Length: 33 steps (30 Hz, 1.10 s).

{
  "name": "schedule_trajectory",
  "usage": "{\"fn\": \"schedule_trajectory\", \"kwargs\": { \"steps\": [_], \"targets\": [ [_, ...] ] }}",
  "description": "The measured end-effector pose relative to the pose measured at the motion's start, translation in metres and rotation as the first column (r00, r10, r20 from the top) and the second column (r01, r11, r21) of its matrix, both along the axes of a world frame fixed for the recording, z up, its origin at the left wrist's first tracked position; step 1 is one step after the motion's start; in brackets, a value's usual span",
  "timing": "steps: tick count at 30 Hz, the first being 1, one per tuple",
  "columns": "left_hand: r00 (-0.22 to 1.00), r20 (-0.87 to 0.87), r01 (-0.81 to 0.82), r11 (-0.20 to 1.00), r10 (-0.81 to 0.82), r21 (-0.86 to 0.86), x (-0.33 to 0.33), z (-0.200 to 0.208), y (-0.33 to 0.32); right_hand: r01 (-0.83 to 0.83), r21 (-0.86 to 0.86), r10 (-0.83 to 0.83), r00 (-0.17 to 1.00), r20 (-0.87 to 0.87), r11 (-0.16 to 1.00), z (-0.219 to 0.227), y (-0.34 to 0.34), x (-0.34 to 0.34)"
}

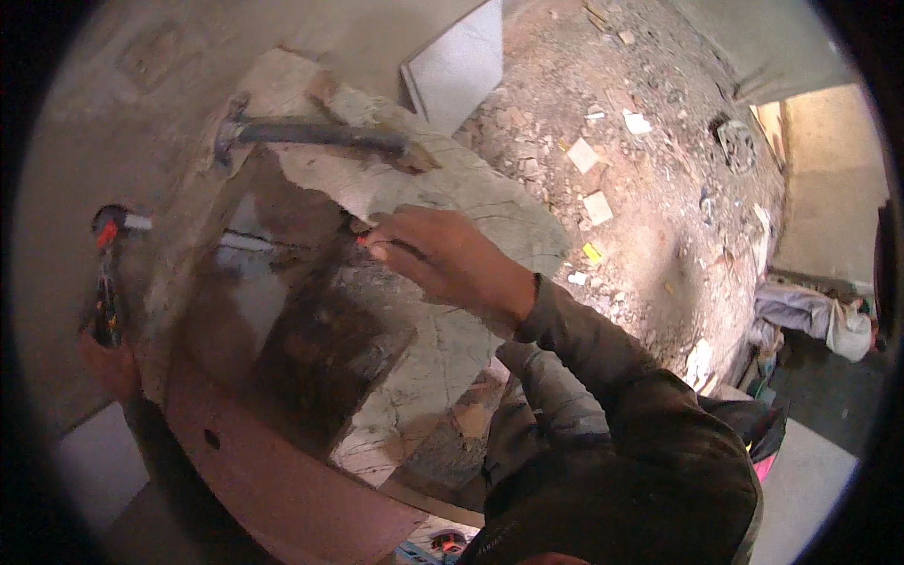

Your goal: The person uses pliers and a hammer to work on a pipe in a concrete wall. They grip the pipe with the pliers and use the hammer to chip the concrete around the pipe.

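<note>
At the far left, my left hand (111, 363) is closed around the black-and-red grip (108, 292) of a long tool. A pale bar (247, 242) lies in line with its top and runs toward my right hand; I cannot tell the tool's exact kind. My right hand (433, 250) is closed near the middle, with a small red-and-black part showing at its fingertips. Beneath the bar is a dark, shiny slab (311, 330) on a dusty, pale sheet (405, 377). A hammer (311, 134) lies on the sheet's far side, its head to the left.
A pinkish board (292, 471) with a small dark hole is at the near left. White panels stand at the back (457, 71) and lie at the lower left (99, 461). Rubble and tile scraps (597, 207) cover the ground at right, and cloth and bags (810, 315) sit farther right.
</note>
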<state>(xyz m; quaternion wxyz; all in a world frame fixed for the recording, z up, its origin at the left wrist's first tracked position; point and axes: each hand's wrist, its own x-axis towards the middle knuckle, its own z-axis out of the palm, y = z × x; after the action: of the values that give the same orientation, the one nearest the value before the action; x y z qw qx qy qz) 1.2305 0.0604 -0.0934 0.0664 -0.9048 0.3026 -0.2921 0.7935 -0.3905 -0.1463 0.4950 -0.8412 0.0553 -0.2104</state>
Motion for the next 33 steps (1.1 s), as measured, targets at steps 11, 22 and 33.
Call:
{"fn": "schedule_trajectory", "kwargs": {
  "steps": [11, 22, 33],
  "targets": [
    [0.993, -0.043, 0.109, 0.994, -0.11, -0.022, 0.025, 0.006, 0.023, -0.002, 0.063, -0.004, 0.996, 0.087, 0.998, -0.009, 0.003, 0.004],
    [0.999, 0.03, 0.042, 0.999, -0.041, -0.029, 0.002, 0.004, -0.015, 0.025, 0.1, -0.039, 0.99, 0.138, 0.995, -0.015, -0.002, -0.006],
    [0.955, 0.024, 0.295, 0.956, -0.294, -0.016, 0.019, 0.014, -0.01, 0.076, 0.044, -0.078, 0.995, 0.055, 0.996, -0.004, 0.0, 0.0]
  ]
}}
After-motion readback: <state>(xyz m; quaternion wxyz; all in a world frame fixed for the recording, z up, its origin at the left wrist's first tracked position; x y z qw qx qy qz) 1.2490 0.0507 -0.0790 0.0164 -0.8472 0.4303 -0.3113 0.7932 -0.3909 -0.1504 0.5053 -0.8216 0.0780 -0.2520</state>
